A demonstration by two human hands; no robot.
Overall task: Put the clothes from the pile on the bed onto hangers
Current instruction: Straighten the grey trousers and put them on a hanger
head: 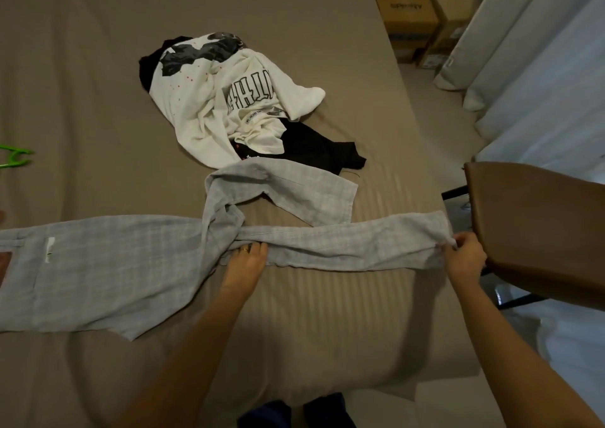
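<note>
Your right hand [463,257] pinches the hem of the grey trousers [108,270]. Their stretched leg runs straight left across the bed [327,329] to your left hand [245,264], which lies on the crotch with its fingertips tucked in the fold, so I cannot tell whether it grips or only presses. The waistband lies further left of that hand, and the green hanger [14,157] is far out left and beyond it, so I judge your left hand the nearer one.
</note>
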